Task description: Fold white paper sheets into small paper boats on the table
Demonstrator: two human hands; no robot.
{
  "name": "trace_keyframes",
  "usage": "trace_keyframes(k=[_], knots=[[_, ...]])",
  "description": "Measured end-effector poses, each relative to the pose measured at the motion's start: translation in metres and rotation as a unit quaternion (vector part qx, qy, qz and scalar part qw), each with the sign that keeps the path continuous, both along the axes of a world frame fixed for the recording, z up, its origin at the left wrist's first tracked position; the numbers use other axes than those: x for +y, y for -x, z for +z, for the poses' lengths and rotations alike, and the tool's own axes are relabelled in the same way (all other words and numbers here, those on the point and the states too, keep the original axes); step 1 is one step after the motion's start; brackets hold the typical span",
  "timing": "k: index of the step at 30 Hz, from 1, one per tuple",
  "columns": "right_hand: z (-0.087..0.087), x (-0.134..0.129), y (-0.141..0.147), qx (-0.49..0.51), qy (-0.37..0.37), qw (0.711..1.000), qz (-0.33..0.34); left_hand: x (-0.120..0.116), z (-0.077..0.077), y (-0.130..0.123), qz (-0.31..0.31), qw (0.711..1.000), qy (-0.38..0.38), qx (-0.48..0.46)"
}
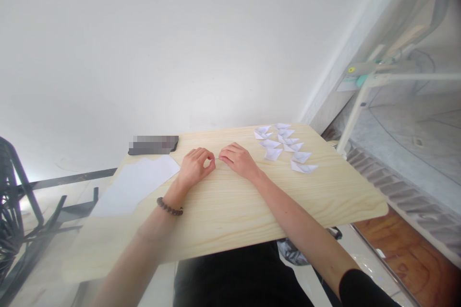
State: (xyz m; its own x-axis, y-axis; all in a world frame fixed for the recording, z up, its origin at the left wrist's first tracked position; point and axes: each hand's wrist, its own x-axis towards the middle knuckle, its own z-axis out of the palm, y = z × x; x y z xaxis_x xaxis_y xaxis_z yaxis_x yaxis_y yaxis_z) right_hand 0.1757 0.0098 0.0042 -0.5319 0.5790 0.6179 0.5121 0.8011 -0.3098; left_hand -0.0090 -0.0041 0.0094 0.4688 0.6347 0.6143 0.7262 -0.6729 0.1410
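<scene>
- Since the pale wood-grain counter (pixel 230 220) is flat and smooth, it would make a firm base for pressing any crease; its near right corner is rounded.
- White paper sheets (pixel 133 187) lie overlapped on the left side, thin, matte and sharp-cornered, best kept unwrinkled beside the wrist.
- Left hand (pixel 195 165): thumb and forefinger curl into a ring, their tips apparently closed on one end of the thin paper piece; a light, even pinch would avoid crumpling it.
- Right hand (pixel 237 158): fingers lie together, bent low over the counter, tips closed on the other end; matching the left's tension should keep the edge straight.
- Behind the sheets sits a flat black slab (pixel 153 146), its face obscured by pixelation.
- Folded paper boats (pixel 272 154) stand grouped at right, white, angular, with pointed ends and crisp creases.
- Round dark beads form the bracelet (pixel 169 207) on the left wrist.
- Between both hands' fingertips is the thin paper piece (pixel 217 159), seemingly edge-on; its full shape is hidden.
</scene>
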Motion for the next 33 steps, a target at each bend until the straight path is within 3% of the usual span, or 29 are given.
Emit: trace_keyframes(k=[33], knots=[[-0.0013, 0.0011, -0.0026, 0.012, 0.002, 1.0, -0.005, -0.0022, 0.0029, 0.0021, 0.024, 0.999, 0.032, 0.002]])
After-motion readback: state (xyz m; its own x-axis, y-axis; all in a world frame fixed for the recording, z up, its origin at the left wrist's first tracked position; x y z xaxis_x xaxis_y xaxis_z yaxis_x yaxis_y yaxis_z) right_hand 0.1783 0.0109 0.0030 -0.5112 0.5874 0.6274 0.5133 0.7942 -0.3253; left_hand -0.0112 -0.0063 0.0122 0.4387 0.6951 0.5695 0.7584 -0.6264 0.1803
